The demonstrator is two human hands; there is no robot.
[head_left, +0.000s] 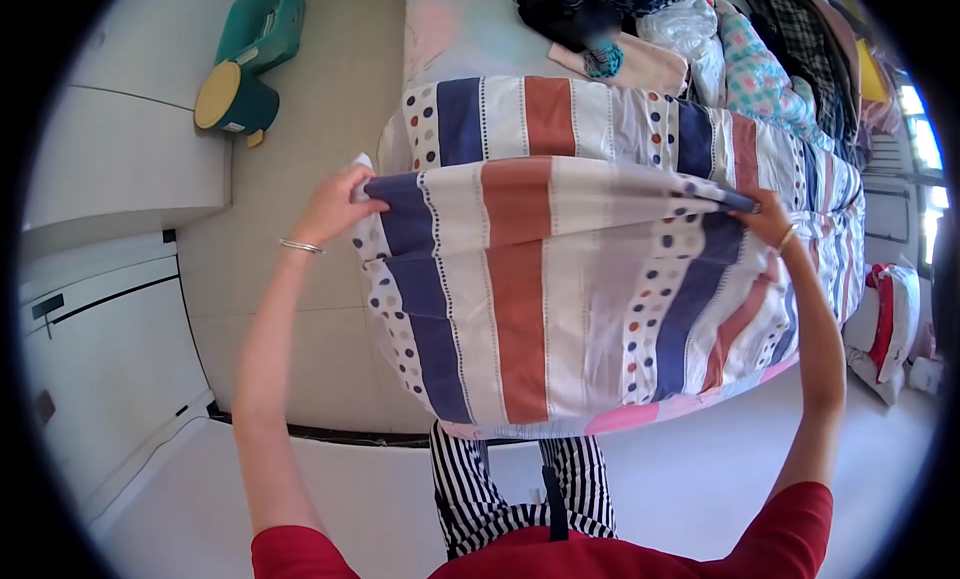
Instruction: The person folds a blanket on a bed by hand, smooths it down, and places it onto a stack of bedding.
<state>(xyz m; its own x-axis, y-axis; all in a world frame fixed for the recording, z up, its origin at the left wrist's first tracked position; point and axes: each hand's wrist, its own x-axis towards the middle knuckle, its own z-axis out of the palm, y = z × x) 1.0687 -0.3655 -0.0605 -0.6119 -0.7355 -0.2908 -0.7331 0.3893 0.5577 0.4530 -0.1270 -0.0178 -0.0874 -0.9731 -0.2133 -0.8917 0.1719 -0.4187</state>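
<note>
A duvet cover (518,309) with white, navy and rust stripes and dotted bands spreads over the bed in front of me. My left hand (342,205) pinches its upper left corner, a white tip poking out above the fingers. On the other side my right hand (765,219) grips the same edge at a navy stripe. Between the two hands the edge is stretched and lifted, with a fold running below it. Behind that edge, more of the striped cloth lies on the bed. The lower part hangs near the bed's front edge.
Clothes (590,4) and a clear plastic bag (685,34) are heaped at the bed's far end. A green bin with a yellow lid (236,99) and a teal basket (262,27) stand on the floor at left, beside white cabinets (120,159). Packed bags (893,319) lie at right.
</note>
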